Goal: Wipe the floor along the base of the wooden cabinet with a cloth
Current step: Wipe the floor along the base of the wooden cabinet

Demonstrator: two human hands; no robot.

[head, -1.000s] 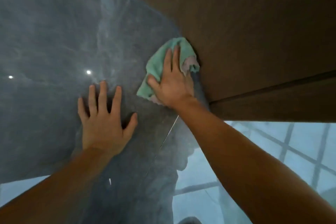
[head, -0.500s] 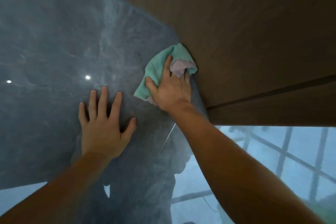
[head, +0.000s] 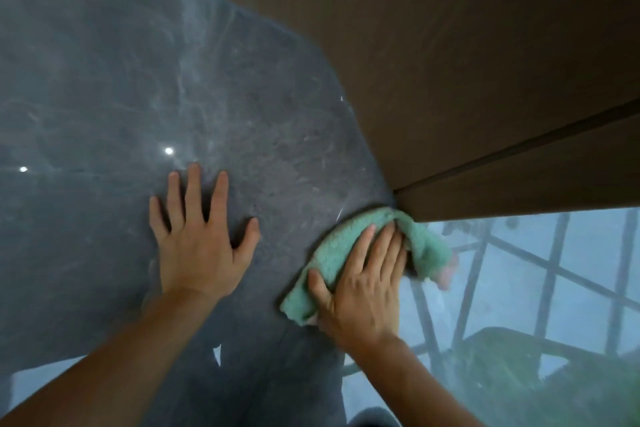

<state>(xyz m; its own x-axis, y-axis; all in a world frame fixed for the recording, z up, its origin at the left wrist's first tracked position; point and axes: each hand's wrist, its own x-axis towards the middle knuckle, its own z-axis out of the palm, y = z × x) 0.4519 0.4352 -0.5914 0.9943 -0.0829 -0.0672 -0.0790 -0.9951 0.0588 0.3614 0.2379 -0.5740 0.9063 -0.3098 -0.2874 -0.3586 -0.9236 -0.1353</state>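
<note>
From the head view I see my right hand [head: 360, 282] lying flat on the green cloth [head: 349, 253], with the palm and fingers pressing it down on the dark glossy floor [head: 242, 114]; it presses more than it grips, the thumb hooked over the near edge of the cloth. The cloth sits just at the corner of the wooden cabinet [head: 450, 62], its far edge touching the base there, and one loose end hangs past the corner toward the right. My left hand [head: 199, 236] holds nothing, spread open on the floor well to the left of the cloth, and I judge it carries my weight. To do this stroke well, I think I must keep the cloth edge tight against the line where cabinet and floor meet, with even pressure from the whole palm. The loose end should be folded under, otherwise it can drag and leave streaks on such a shiny floor.
</note>
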